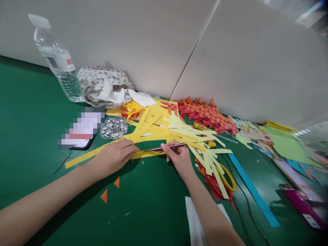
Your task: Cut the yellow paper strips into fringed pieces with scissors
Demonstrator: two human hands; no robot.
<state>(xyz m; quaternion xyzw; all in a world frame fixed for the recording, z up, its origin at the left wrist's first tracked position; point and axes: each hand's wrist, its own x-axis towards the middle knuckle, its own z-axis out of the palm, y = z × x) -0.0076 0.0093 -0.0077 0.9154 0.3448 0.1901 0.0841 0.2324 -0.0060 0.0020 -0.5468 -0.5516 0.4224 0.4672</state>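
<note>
My left hand (116,154) lies over a yellow paper strip (143,155), its fingers bent together and pressing on it. In my right hand (176,155) is a slim pink pen-like tool (176,146), pinched between thumb and fingers. Its thin tip points left and meets the strip close to my left fingertips. I cannot tell exactly what kind of tool it is. Beyond both hands lies a pile of yellow paper strips (153,124). Pale yellow strips (202,145) spread out to the right, partly over red-handled scissors (215,186) and a yellow ring-shaped handle (232,179).
A water bottle (60,65) and patterned cloth pouch (105,77) stand at the back left, near a phone (83,130) and a bag of googly eyes (114,128). Red-orange woven paper fish (205,112) line the wall. At right lie a blue strip (253,189) and purple power socket (302,208).
</note>
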